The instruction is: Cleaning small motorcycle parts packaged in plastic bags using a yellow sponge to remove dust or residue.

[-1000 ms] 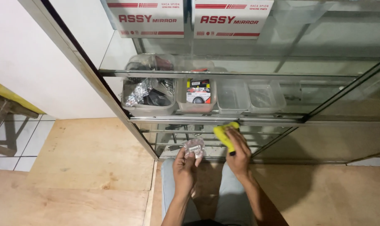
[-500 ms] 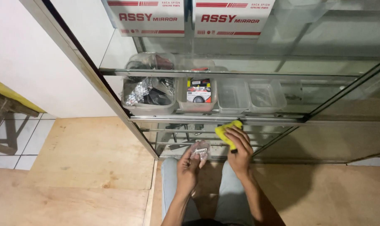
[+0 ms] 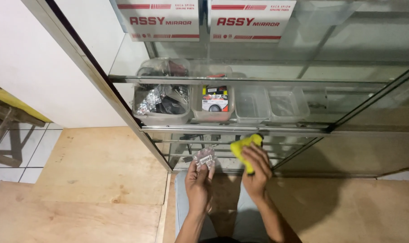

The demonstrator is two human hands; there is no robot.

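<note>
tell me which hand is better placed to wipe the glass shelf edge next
Probably the right hand: it holds the yellow cloth just below the shelf edge. The left hand is occupied with a small clear packet.

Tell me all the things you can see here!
Cardboard boxes: two, white with red print, top glass shelf.
Plastic tubs: four, clear, in a row on the middle glass shelf; the two on the left hold small parts, the two on the right look nearly bare.
Glass cabinet: one, clear with metal frame, ahead.
Plywood floor: pale brown, below.
Wooden stool: one, yellow top, far left.
Small packet: one, clear, in the left hand.
Cloth: one, yellow, in the right hand.
Left hand: holds the packet.
Right hand: grips the cloth.
</note>
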